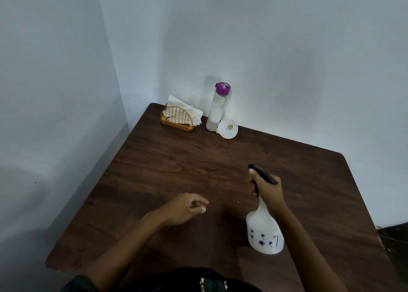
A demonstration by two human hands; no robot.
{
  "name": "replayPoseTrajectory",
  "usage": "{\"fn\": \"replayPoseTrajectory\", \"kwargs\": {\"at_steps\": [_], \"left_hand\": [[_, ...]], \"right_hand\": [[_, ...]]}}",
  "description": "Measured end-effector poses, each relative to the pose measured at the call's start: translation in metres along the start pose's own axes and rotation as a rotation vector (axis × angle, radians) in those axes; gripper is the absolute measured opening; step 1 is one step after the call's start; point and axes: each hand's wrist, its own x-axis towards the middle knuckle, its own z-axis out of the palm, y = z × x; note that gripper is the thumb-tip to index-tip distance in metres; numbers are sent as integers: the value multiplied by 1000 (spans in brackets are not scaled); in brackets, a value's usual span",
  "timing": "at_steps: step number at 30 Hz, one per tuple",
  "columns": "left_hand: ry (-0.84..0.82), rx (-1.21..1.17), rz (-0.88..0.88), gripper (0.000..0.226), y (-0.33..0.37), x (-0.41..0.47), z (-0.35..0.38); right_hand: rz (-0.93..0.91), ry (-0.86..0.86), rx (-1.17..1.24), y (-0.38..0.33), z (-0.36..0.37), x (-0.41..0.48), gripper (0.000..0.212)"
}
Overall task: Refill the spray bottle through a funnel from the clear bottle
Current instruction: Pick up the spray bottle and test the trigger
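From my head view, my right hand (267,192) gripped the black top of the spray bottle (265,230) at near right, my left hand (187,207) loosely curled on nothing, while funnel (228,129) and clear bottle (217,108) stood far back by the wall — unscrewing unsteadied could have tipped it.

One spray bottle (263,232), one clear bottle (215,112), one funnel (228,130), one napkin holder (178,120).

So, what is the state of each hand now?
Left hand: loosely curled, holding nothing.
Right hand: closed round the spray bottle at its neck.
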Motion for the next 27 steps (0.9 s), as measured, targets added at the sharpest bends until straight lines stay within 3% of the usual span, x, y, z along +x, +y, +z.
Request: {"fn": "replayPoseTrajectory", "kwargs": {"at_steps": [2, 7, 9, 13, 15, 20, 22, 24, 27], "left_hand": [[-2, 3, 6, 32, 2, 0, -1], [-3, -10, 3, 32, 4, 0, -4], [-2, -20, 3, 32, 4, -1, -4], [-3, -10, 5, 33, 4, -2, -3], [-3, -3, 12, 34, 3, -3, -2], [12, -32, 12, 33, 0, -7, -8], [14, -29, 15, 33, -1, -8, -9], [30, -27, 18, 32, -1, -8, -10], [34, -15, 15, 32, -2, -10, -10]], "right_hand": [[18, 13, 7, -2, 5, 2, 24], [124, -388, -30, -20, 8, -4, 25], [133, -453, 1, -24, 13, -4, 28], [161, -176, 86, -23, 37, -2, 19], [178, -150, 87, -24, 44, -2, 21], [225, -553, -55, -37, 47, -7, 33], [216, -616, -10, -39, 50, -7, 31], [209, -519, 63, -38, 58, -9, 26], [223, -221, 78, -34, 69, -10, 27]]}}
